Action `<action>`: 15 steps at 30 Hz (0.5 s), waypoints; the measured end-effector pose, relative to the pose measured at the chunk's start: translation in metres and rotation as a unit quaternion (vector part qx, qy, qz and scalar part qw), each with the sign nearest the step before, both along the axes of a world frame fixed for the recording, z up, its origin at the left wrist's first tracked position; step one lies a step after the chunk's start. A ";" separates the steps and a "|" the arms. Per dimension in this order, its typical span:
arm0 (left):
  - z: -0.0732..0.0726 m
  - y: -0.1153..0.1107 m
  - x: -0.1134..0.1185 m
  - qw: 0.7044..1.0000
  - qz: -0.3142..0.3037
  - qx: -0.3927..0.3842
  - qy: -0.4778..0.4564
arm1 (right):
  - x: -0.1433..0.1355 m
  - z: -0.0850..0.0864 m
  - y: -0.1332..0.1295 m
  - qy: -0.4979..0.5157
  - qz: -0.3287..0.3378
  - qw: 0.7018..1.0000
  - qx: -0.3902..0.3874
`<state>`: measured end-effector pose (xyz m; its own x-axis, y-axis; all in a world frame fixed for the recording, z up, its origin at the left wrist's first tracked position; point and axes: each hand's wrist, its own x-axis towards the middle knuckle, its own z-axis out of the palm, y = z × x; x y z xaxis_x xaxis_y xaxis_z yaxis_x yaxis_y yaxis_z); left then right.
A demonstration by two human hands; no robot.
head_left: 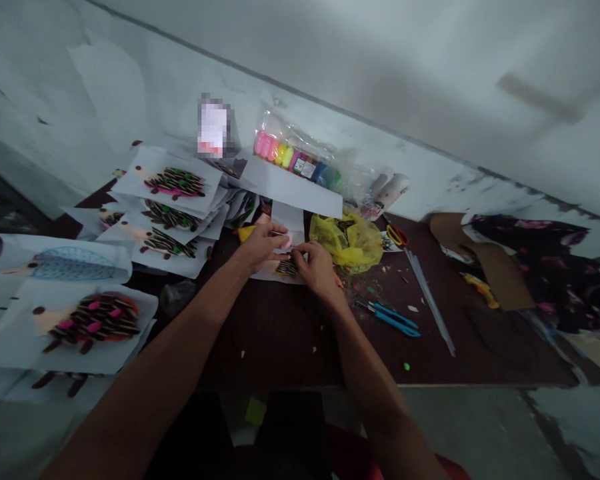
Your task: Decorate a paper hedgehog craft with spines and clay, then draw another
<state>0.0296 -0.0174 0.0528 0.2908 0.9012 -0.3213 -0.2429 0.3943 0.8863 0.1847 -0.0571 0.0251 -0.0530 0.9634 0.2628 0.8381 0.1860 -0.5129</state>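
On the dark table, a paper sheet with a hedgehog picture (286,268) of dark striped pieces lies partly hidden under my hands. My left hand (263,247) is over its left side, fingers bent together around a small pink lump (289,241) that looks like modelling clay. My right hand (316,267) rests at the picture's right side, thumb and fingers pinched close to the striped pieces; what is in the pinch is too small to make out. Right behind it sits a yellow plastic bag (365,243) with dark pieces inside.
Finished-looking hedgehog sheets (180,230) are stacked at left, with more sheets (95,327) nearer. A bag of coloured clay (293,157) leans by the wall. At right lie scissors (397,235), a blue cutter (394,320), clear sticks (430,303), a yellow tool (481,291) and dark cloth (535,260).
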 end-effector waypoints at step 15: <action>-0.004 0.000 0.003 1.000 0.011 0.014 0.014 | -0.001 0.000 -0.001 0.028 0.008 1.000 0.009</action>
<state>0.0323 -0.0169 0.0488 0.2613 0.9162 -0.3039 -0.2260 0.3641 0.9035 0.1841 -0.0586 0.0253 -0.0523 0.9575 0.2837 0.8049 0.2086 -0.5556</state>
